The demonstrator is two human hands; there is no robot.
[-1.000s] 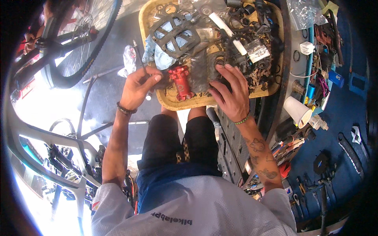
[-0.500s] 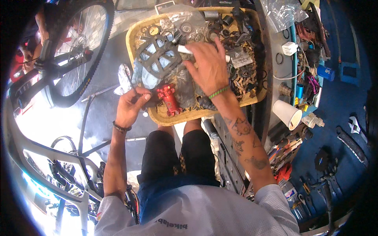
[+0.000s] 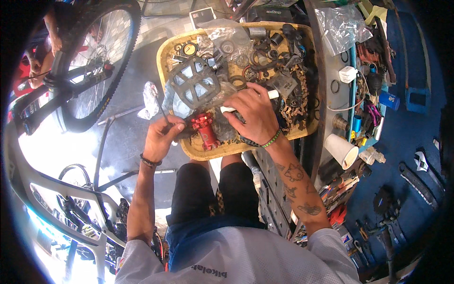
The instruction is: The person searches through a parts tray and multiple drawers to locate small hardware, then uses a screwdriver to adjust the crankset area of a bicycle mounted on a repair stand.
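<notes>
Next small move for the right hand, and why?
Probably lay the white tube at the side of the yellow tray: the right hand has it among loose bike parts, while the left hand is busy pinching a thin dark rod.

Strong light point(image 3: 40, 137) is flooding the left side and overexposing the floor there. Dark grey flooring point(image 3: 144, 71) is lying alongside; pale tiles point(image 3: 155, 32) are covering the far area. At right, a grey workbench point(image 3: 332, 118) is adjoining dark drawer fronts point(image 3: 275, 201), and a blue panel point(image 3: 406, 130) is spanning the outer edge.
</notes>
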